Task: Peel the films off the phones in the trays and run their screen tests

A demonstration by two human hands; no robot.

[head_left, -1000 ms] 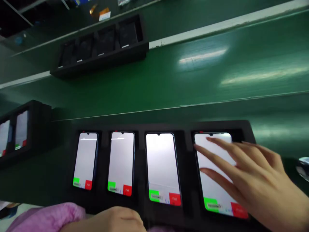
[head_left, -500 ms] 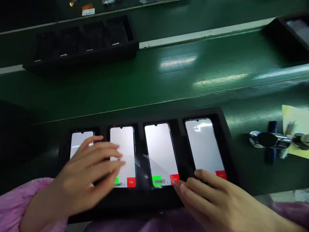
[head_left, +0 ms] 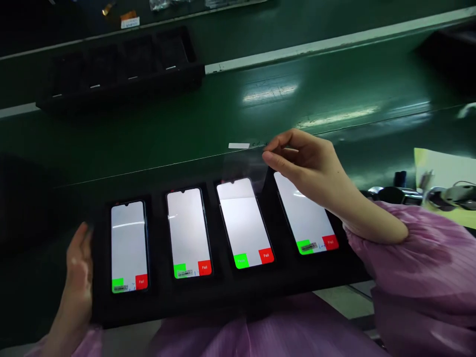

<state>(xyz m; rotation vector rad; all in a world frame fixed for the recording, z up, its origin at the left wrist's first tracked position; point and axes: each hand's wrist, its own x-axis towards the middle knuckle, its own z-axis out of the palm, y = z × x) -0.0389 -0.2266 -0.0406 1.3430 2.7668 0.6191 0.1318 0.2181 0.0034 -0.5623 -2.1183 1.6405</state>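
A black tray [head_left: 156, 305] holds a row of lit phones with white screens and green and red boxes at the bottom. My left hand [head_left: 79, 275] grips the tray's left edge. With thumb and fingers pinched, my right hand [head_left: 297, 153] holds a corner of a clear film [head_left: 241, 166], which is lifted over the top of the third phone [head_left: 241, 228]. A pale label strip shows on the film. The rightmost phone [head_left: 308, 213] is partly hidden under my right hand. The leftmost phone [head_left: 128, 248] and the second phone [head_left: 188, 228] lie in their slots.
Another black tray with compartments [head_left: 126, 79] stands at the back left on the green bench [head_left: 148, 144]. To the right are metal-coloured items [head_left: 405, 195] and yellow paper [head_left: 446, 158]. A dark box [head_left: 449, 59] sits at the far right.
My right hand has risen from the third phone's lower corner, lifting the film upward. My left hand has moved from over the left phones to the tray's edge. The third phone's label has left its screen.
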